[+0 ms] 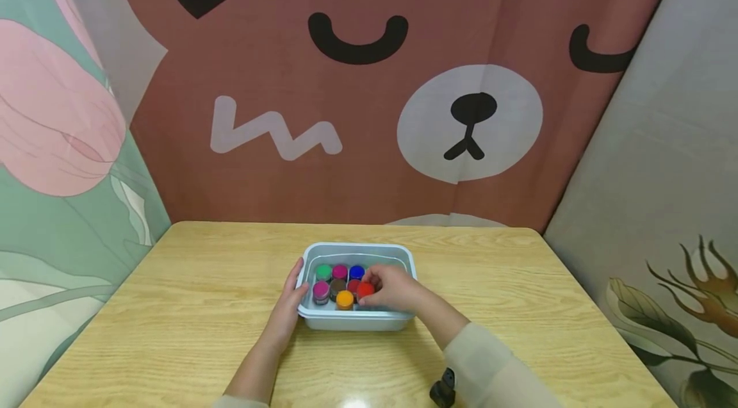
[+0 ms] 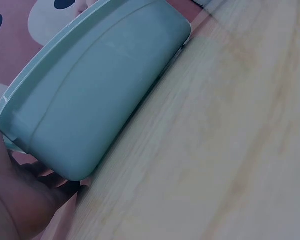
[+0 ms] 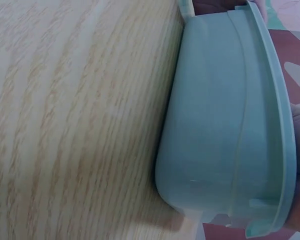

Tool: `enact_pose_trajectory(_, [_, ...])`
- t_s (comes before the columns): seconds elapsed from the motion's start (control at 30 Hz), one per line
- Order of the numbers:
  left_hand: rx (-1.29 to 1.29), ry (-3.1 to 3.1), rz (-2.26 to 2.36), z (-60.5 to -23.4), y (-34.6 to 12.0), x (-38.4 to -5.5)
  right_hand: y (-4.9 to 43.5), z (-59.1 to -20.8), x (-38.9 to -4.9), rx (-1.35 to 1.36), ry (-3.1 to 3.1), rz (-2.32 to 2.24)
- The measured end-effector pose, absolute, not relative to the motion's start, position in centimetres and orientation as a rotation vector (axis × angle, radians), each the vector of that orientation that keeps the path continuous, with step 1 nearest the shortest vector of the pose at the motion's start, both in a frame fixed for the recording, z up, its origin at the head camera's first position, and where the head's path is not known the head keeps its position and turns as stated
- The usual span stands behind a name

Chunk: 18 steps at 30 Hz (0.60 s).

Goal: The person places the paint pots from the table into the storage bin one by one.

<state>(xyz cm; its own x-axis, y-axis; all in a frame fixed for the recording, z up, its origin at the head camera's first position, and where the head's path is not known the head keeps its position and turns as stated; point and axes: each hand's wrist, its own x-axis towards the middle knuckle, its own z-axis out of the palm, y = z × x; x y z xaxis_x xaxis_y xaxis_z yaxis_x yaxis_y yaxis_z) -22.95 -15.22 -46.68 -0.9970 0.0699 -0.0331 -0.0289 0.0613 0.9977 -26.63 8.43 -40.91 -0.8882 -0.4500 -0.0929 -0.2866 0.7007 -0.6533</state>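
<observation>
A pale blue plastic tub (image 1: 356, 323) sits on the table, with several small round jars in it. Their lids are green (image 1: 323, 272), magenta, blue (image 1: 357, 272), brown and orange (image 1: 344, 299), among others. My left hand (image 1: 282, 315) holds the tub's left end, thumb at the rim and fingers along the outer wall; in the left wrist view those fingers (image 2: 52, 177) lie against the end. Reaching over the right side, my right hand (image 1: 394, 287) pinches a red-lidded jar (image 1: 365, 291) inside the tub. The tub wall (image 3: 215, 115) hides the jars in the right wrist view.
The wood-grain table (image 1: 190, 305) extends on both sides of the tub. A small black object (image 1: 442, 389) lies near the front edge, beside the right sleeve (image 1: 490, 363). Behind the table hangs a curtain (image 1: 369, 184) printed with a bear's face.
</observation>
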Motion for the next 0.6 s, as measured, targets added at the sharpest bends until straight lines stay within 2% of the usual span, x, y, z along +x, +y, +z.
enact_pose_trajectory(0.6, [0.030,2.219,2.110,-46.88,-15.23,-23.24,7.37,-41.88,-27.31,-0.609,2.711,-0.771])
